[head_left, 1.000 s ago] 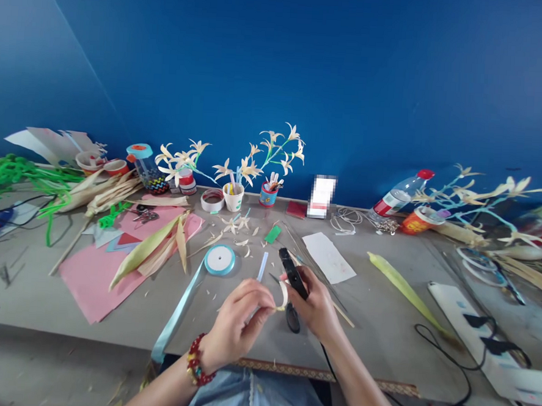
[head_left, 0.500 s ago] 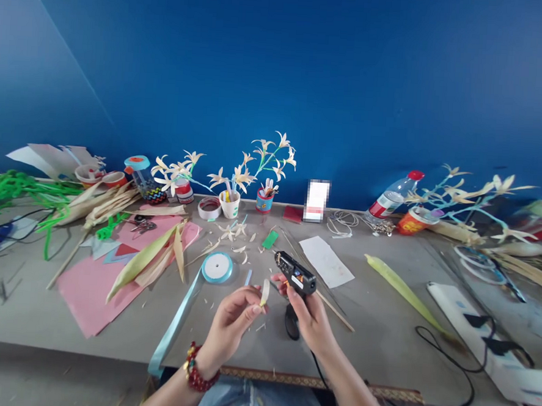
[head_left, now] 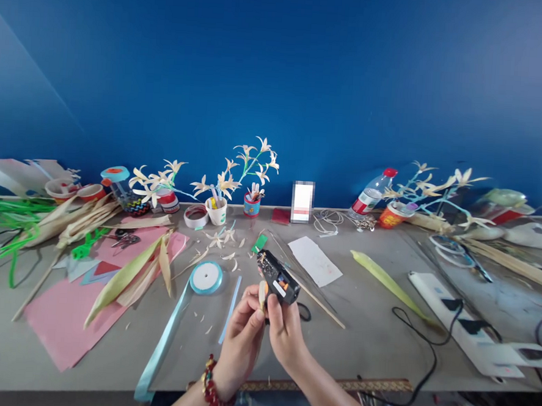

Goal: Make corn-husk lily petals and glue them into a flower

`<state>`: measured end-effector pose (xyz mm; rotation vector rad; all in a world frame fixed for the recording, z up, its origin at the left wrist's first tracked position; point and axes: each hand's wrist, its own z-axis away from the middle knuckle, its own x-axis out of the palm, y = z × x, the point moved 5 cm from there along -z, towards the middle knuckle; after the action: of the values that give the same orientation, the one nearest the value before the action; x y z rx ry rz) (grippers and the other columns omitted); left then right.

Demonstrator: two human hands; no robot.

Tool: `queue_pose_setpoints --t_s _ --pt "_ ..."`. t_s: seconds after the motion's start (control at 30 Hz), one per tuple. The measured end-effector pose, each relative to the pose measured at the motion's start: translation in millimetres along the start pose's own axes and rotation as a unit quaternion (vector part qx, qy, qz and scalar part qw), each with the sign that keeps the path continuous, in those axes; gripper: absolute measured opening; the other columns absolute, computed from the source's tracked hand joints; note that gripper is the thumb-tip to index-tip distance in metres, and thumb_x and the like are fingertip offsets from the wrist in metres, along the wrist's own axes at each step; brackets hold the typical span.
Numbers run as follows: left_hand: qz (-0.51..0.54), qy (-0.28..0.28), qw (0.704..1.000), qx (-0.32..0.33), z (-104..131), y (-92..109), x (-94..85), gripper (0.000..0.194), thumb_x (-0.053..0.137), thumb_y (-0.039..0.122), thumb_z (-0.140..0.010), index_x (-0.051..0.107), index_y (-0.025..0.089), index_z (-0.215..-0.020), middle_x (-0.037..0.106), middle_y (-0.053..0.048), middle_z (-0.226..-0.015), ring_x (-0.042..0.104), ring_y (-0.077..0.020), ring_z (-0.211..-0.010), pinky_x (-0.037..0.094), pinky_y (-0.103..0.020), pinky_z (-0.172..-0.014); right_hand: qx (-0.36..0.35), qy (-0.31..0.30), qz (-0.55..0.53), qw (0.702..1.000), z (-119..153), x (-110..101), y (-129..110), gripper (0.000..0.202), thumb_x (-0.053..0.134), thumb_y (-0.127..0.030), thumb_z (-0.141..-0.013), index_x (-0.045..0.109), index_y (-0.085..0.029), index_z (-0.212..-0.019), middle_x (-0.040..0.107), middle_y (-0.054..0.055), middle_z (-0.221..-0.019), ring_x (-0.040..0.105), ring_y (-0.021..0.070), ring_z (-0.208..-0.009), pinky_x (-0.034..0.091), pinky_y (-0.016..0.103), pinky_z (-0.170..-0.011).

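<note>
Between its thumb and fingers, my left hand (head_left: 245,327) pinches a small pale petal (head_left: 261,295); a red bead bracelet is on that wrist. My right hand (head_left: 286,332) is wrapped round a black glue gun (head_left: 278,277), whose front end points up and to the left. The two hands are close together, the petal just left of the gun. A roll of light blue ribbon (head_left: 206,277) lies left of my hands, its loose end running to the front edge. Near it is a pale blue stick (head_left: 230,309). Loose pale petals (head_left: 234,265) and small flowers (head_left: 216,239) lie behind the roll.
Finished flower stems stand in cups (head_left: 216,212) at the back. Pink paper (head_left: 68,325) and husks (head_left: 123,280) lie left. Toward the right are white paper (head_left: 316,262), a green husk (head_left: 385,283), a power strip (head_left: 457,318) with black cable, and a bottle (head_left: 372,197).
The hands have come together, the petal now right beside the glue gun. The view has shifted, so the table's objects appear farther left.
</note>
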<state>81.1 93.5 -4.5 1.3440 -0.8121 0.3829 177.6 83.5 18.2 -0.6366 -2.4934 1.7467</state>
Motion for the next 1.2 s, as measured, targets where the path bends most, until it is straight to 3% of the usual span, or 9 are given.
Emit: queue_pose_setpoints --t_s 0.23,0.37,0.43,0.47,0.53,0.6,0.7,0.93,1.2 --pt "-0.05 0.019 0.998 0.044 0.3 10.4 -5.9 0.019 0.077 0.031 -0.08 0.067 0.016 -0.073 0.06 -0.006 -0.102 0.061 -0.0181 -0.091 0.052 -0.028 -0.083 -0.02 -0.059 -0.006 0.998 8.1 9.6 -0.8 0.044 0.036 -0.048 -0.103 0.057 -0.022 -0.13 0.067 0.011 -0.123 0.063 0.0266 -0.116 0.047 0.037 -0.103" --pt "-0.065 0.044 0.995 0.069 -0.2 20.1 -11.3 0.018 0.077 0.03 -0.08 0.068 0.017 -0.072 0.056 -0.005 -0.102 0.059 -0.0174 -0.092 0.052 -0.026 -0.082 -0.095 -0.027 0.018 0.995 7.6 -28.5 9.9 0.059 0.032 -0.06 -0.1 0.049 -0.019 -0.138 0.066 0.015 -0.126 0.066 0.028 -0.112 0.055 0.037 -0.092" --pt "-0.06 0.058 0.995 0.057 -0.4 22.3 -14.1 0.018 0.078 0.03 -0.079 0.068 0.017 -0.072 0.054 -0.005 -0.106 0.058 -0.018 -0.094 0.052 -0.024 -0.076 -0.068 -0.057 0.105 0.991 0.2 -54.5 24.4 0.041 0.038 -0.049 -0.102 0.059 -0.021 -0.124 0.073 0.011 -0.106 0.071 0.0237 -0.09 0.058 0.033 -0.078" --pt "-0.055 0.061 0.996 0.046 -0.5 22.6 -15.0 0.018 0.078 0.031 -0.079 0.068 0.017 -0.072 0.053 -0.005 -0.107 0.057 -0.0186 -0.096 0.052 -0.022 -0.073 -0.042 -0.066 0.191 0.978 -5.0 -69.3 32.7 0.032 0.043 -0.043 -0.101 0.064 -0.022 -0.114 0.074 0.008 -0.094 0.071 0.0219 -0.081 0.057 0.031 -0.072" --pt "-0.045 0.056 0.997 0.027 -0.5 23.2 -15.5 0.018 0.078 0.03 -0.079 0.068 0.017 -0.072 0.051 -0.005 -0.109 0.057 -0.0193 -0.098 0.052 -0.021 -0.07 0.002 -0.107 0.393 0.913 -15.4 -96.7 48.2 0.028 0.041 -0.034 -0.101 0.066 -0.022 -0.104 0.074 0.006 -0.094 0.069 0.0189 -0.074 0.054 0.027 -0.067" --pt "-0.043 0.045 0.998 0.02 -0.1 23.5 -15.6 0.016 0.077 0.029 -0.08 0.069 0.017 -0.073 0.05 -0.005 -0.108 0.056 -0.0189 -0.098 0.053 -0.021 -0.072 0.023 -0.127 0.459 0.879 -24.4 -119.6 57.3 0.025 0.044 -0.027 -0.098 0.068 -0.02 -0.097 0.074 0.008 -0.096 0.068 0.021 -0.08 0.052 0.029 -0.071" --pt "-0.046 0.037 0.998 0.025 1.3 23.2 -17.6 0.015 0.075 0.027 -0.082 0.069 0.017 -0.073 0.049 -0.005 -0.106 0.055 -0.0186 -0.097 0.054 -0.023 -0.075 0.046 -0.163 0.518 0.838 -33.3 -137.0 65.8 0.02 0.049 -0.021 -0.094 0.069 -0.019 -0.093 0.074 0.009 -0.095 0.067 0.0247 -0.086 0.048 0.031 -0.074" --pt "-0.058 0.047 0.996 0.039 4.5 25.0 -21.6 0.015 0.075 0.028 -0.081 0.07 0.016 -0.073 0.05 -0.007 -0.107 0.055 -0.0187 -0.094 0.055 -0.025 -0.072 0.115 -0.249 0.615 0.739 -54.1 -140.3 72.9 0.023 0.052 -0.005 -0.084 0.068 -0.012 -0.097 0.074 0.017 -0.098 0.07 0.0284 -0.089 0.045 0.031 -0.067" --pt "-0.049 0.039 0.997 0.039 5.4 26.6 -21.5 0.012 0.074 0.026 -0.082 0.07 0.017 -0.075 0.048 -0.006 -0.108 0.055 -0.0191 -0.095 0.054 -0.025 -0.072 0.135 -0.331 0.643 0.678 -62.7 -136.1 69.1 0.025 0.053 -0.001 -0.082 0.073 -0.011 -0.094 0.076 0.017 -0.1 0.073 0.0298 -0.097 0.05 0.031 -0.071"
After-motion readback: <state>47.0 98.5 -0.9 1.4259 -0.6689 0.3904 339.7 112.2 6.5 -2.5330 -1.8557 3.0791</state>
